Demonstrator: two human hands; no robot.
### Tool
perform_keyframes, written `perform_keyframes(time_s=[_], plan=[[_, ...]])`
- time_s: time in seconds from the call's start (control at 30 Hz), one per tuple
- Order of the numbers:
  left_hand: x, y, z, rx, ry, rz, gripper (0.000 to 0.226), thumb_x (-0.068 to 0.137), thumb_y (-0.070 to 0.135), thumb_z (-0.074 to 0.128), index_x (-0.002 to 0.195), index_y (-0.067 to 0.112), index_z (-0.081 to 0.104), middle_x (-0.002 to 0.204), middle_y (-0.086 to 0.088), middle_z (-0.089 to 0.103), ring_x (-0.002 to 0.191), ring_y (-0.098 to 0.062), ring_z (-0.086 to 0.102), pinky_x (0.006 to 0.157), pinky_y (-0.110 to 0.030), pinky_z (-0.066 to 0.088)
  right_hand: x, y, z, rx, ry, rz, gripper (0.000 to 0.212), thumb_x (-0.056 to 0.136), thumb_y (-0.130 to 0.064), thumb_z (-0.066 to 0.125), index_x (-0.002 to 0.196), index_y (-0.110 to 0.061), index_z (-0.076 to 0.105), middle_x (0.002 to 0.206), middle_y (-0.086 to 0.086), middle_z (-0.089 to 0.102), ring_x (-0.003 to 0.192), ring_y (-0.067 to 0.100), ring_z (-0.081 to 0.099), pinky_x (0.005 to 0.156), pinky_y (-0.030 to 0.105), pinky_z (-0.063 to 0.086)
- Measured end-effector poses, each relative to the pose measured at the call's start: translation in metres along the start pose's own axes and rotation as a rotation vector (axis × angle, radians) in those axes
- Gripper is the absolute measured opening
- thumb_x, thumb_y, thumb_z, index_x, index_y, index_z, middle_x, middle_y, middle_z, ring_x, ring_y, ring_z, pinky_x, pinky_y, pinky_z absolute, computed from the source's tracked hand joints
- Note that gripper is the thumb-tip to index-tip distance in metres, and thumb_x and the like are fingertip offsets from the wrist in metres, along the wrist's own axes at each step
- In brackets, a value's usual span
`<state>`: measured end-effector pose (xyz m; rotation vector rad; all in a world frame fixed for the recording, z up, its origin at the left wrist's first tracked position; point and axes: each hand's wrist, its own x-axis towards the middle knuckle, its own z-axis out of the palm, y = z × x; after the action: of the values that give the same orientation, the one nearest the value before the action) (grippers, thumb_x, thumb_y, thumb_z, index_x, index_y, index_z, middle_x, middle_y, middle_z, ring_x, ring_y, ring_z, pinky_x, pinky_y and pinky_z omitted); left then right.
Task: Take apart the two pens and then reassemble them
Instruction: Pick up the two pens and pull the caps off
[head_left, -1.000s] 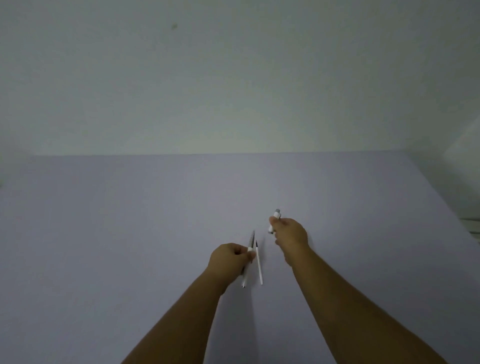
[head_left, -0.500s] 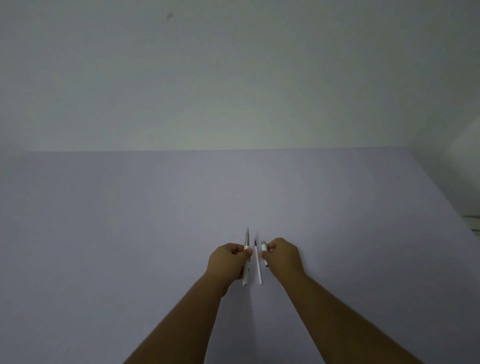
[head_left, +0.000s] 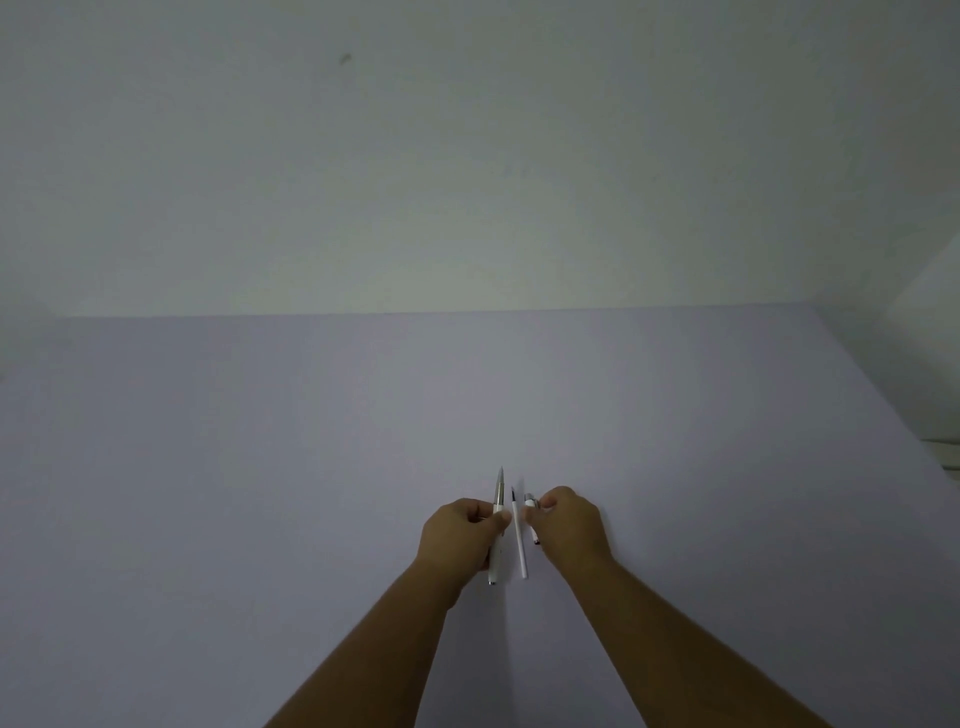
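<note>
You're bringing your right hand (head_left: 569, 525), gripping the short pen piece (head_left: 532, 519), back beside the refill (head_left: 519, 540), your left hand (head_left: 462, 535) clamping the other pen (head_left: 497, 525).

We see a dim, flat picture with a grey-violet cast. The table (head_left: 311, 467) is brightest near its far edge and darker toward us. Shadows are soft and weak. There is no glare. Edges bend slightly from the wide lens, and fine details look soft.
</note>
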<state>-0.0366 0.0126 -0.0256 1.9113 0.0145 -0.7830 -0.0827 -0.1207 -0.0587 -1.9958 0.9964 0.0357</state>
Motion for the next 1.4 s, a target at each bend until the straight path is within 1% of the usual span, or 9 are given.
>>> perform_keyframes(time_s=[0.1,0.2,0.37,0.53,0.7,0.9,1.03,1.17,1.4], plan=[[-0.002,0.004,-0.001,0.030,0.011,0.024,0.016,0.086,0.028,0.063,0.089,0.012,0.068,0.082,-0.004,0.068,0.074,-0.019,0.064,0.070,-0.030,0.058,-0.004,-0.009,-0.008,0.138,0.056,-0.043,0.030,0.088,-0.042,0.056,0.081,-0.012,0.060,0.078,0.001,0.061,0.077,0.021,0.059,0.069,0.032,0.048],[-0.005,0.010,0.000,0.107,0.025,0.089,0.016,0.086,0.031,0.063,0.089,0.015,0.067,0.079,0.000,0.066,0.074,-0.017,0.062,0.073,-0.030,0.055,-0.010,-0.024,-0.015,0.362,-0.094,-0.068,0.037,0.080,-0.052,0.061,0.072,-0.017,0.062,0.069,-0.003,0.059,0.068,0.014,0.056,0.058,0.025,0.045],[-0.013,0.024,0.001,0.226,0.001,0.174,0.024,0.088,0.030,0.059,0.068,0.017,0.059,0.065,0.001,0.058,0.060,-0.015,0.052,0.062,-0.027,0.045,-0.011,-0.040,-0.024,0.381,-0.200,-0.136,0.031,0.076,-0.037,0.072,0.054,-0.022,0.056,0.053,-0.009,0.055,0.056,0.010,0.051,0.060,0.026,0.042],[-0.018,0.034,-0.009,0.018,-0.143,0.144,0.019,0.091,0.026,0.057,0.089,0.012,0.070,0.083,-0.004,0.070,0.075,-0.019,0.065,0.079,-0.035,0.056,-0.009,-0.044,-0.040,0.526,-0.366,-0.156,0.013,0.081,-0.026,0.068,0.072,-0.019,0.072,0.072,-0.001,0.070,0.077,0.015,0.063,0.088,0.035,0.047],[-0.020,0.035,-0.010,0.115,-0.096,0.185,0.019,0.089,0.031,0.060,0.078,0.020,0.069,0.082,-0.003,0.072,0.074,-0.018,0.066,0.081,-0.035,0.057,-0.014,-0.047,-0.047,0.480,-0.397,-0.121,0.017,0.079,-0.032,0.070,0.076,-0.016,0.069,0.072,-0.003,0.062,0.072,0.015,0.051,0.074,0.031,0.044],[-0.022,0.038,-0.012,0.286,-0.022,0.225,0.024,0.090,0.033,0.056,0.082,0.016,0.069,0.085,-0.007,0.073,0.068,-0.017,0.065,0.054,-0.018,0.050,-0.018,-0.051,-0.053,0.502,-0.436,-0.175,0.011,0.086,-0.019,0.063,0.086,-0.027,0.071,0.095,-0.006,0.069,0.088,0.010,0.059,0.074,0.025,0.046],[-0.025,0.040,-0.010,0.340,0.009,0.254,0.026,0.091,0.033,0.056,0.082,0.012,0.069,0.085,-0.009,0.073,0.069,-0.019,0.065,0.050,-0.017,0.048,-0.020,-0.053,-0.053,0.464,-0.356,-0.139,0.011,0.078,-0.027,0.072,0.071,-0.021,0.065,0.078,-0.004,0.064,0.077,0.014,0.055,0.071,0.028,0.045],[-0.027,0.042,-0.010,0.402,0.027,0.275,0.027,0.091,0.033,0.054,0.087,0.011,0.070,0.080,-0.005,0.070,0.067,-0.016,0.063,0.053,-0.016,0.045,-0.020,-0.054,-0.057,0.502,-0.425,-0.166,0.010,0.084,-0.016,0.065,0.082,-0.024,0.070,0.090,-0.004,0.069,0.086,0.010,0.060,0.073,0.025,0.046],[-0.031,0.046,-0.010,0.470,0.020,0.288,0.027,0.092,0.032,0.053,0.086,0.011,0.069,0.064,0.005,0.060,0.054,-0.009,0.056,0.047,-0.016,0.043,-0.022,-0.056,-0.057,0.503,-0.391,-0.156,0.006,0.079,-0.015,0.070,0.079,-0.020,0.070,0.081,-0.002,0.067,0.078,0.012,0.058,0.069,0.024,0.048]])
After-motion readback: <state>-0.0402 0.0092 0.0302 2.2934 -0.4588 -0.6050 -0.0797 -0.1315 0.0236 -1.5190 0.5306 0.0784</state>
